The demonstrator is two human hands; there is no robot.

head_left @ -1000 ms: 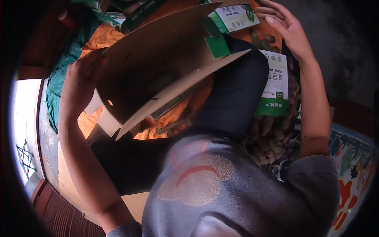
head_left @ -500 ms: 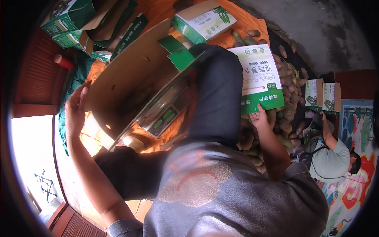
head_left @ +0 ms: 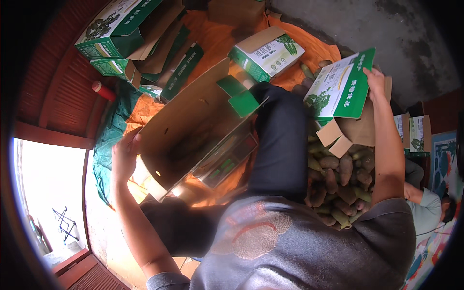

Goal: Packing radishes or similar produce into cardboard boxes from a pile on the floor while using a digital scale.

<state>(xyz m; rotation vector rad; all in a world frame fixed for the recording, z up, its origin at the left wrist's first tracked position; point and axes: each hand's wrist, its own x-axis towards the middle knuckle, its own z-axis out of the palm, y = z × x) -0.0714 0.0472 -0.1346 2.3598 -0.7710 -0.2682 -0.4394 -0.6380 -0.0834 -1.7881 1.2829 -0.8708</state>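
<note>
A large open cardboard box [head_left: 193, 116] with brown inside walls and green end flaps stands tilted in front of me, left of my dark-trousered knee. My left hand [head_left: 124, 153] is closed on its left edge, thumb and fingers at the rim. On the right, my right hand [head_left: 376, 83] grips the green edge of a white-and-green carton [head_left: 333, 89] printed with leafy vegetables. That carton is tilted above the radish pile, its small brown flaps hanging loose at the near end. Many green and purplish radishes [head_left: 343, 181] lie below it, beside my right thigh.
A digital scale [head_left: 224, 166] sits partly behind the open box, on orange cloth [head_left: 203, 36]. Another carton [head_left: 268, 53] stands ahead; several open cartons [head_left: 125, 29] are stacked far left. A red cylinder [head_left: 103, 90] lies near them. Another person [head_left: 425, 212] sits at the right.
My right hand has moved forward and right, turning the carton so that its side and loose flaps show. The left hand still holds the open box's edge. The whole view has shifted.
</note>
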